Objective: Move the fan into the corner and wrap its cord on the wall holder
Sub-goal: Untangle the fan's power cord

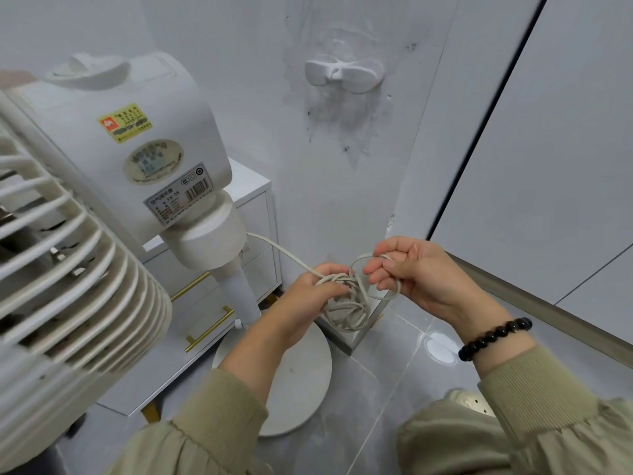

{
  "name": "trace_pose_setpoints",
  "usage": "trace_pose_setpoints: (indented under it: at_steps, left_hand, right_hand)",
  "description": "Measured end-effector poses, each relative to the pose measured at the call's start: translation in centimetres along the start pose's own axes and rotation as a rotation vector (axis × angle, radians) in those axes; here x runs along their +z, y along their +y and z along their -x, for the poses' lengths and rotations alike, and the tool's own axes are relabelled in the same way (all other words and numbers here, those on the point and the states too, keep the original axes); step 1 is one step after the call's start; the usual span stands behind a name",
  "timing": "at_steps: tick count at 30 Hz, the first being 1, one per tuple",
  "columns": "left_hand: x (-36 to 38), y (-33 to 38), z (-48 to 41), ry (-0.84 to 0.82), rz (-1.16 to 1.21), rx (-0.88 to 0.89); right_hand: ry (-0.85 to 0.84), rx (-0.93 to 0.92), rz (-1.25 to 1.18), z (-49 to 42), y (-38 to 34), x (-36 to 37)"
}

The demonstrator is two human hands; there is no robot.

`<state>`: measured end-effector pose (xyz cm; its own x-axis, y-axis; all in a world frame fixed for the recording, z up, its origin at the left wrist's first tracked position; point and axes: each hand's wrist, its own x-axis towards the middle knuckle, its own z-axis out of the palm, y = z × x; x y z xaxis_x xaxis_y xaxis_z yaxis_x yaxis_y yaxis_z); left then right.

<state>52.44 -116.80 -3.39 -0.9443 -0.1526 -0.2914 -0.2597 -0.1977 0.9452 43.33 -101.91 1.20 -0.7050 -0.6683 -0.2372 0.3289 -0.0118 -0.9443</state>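
A white pedestal fan [137,149] fills the left side, its grille at the near left and its round base [308,389] on the floor below my arms. Its grey-white cord [346,303] runs from the fan's neck down into a tangled bundle between my hands. My left hand [308,296] grips the bundle from the left. My right hand [421,272] pinches a loop of the same cord at the right. The white two-pronged wall holder [344,73] is fixed high on the wall, above both hands, with nothing wound on it.
A white drawer cabinet with gold handles [219,296] stands behind the fan against the wall. The scuffed wall corner [390,234] drops to the grey tiled floor. White panels [548,149] line the right. A white object [469,402] lies by my right sleeve.
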Motion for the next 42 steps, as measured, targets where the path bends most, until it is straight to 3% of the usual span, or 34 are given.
trace_pose_setpoints:
  at_steps: [3,9,15,21,25,29,38,42]
  left_hand:
    - [-0.1,-0.1,-0.1,-0.029,0.051,-0.054]
    - [0.2,-0.6,-0.6,0.169,-0.107,-0.011]
    - [0.4,-0.6,-0.8,0.200,-0.115,0.054]
    - [0.9,-0.8,-1.0,0.328,-0.141,0.043]
    - [0.7,-0.7,-1.2,0.374,-0.149,-0.008]
    - [0.7,-0.6,-1.2,0.358,-0.086,-0.053]
    - [1.2,-0.3,-1.2,0.425,-0.115,-0.029]
    - [1.3,-0.1,-1.1,0.450,-0.142,-0.014]
  right_hand:
    - [0.043,-0.048,0.093,-0.1,0.1,-0.1]
    - [0.379,-0.239,0.844,-0.4,1.2,0.4]
    - [0.260,-0.347,1.301,0.0,2.1,0.8]
    - [0.252,-0.509,1.368,0.0,3.1,1.0]
    - [0.227,-0.809,1.468,0.2,3.7,1.2]
    - [0.285,-0.987,1.441,0.4,3.9,1.5]
    - [0.407,-1.068,1.279,0.5,5.0,1.9]
    - [0.558,-1.088,1.309,0.4,5.2,2.4]
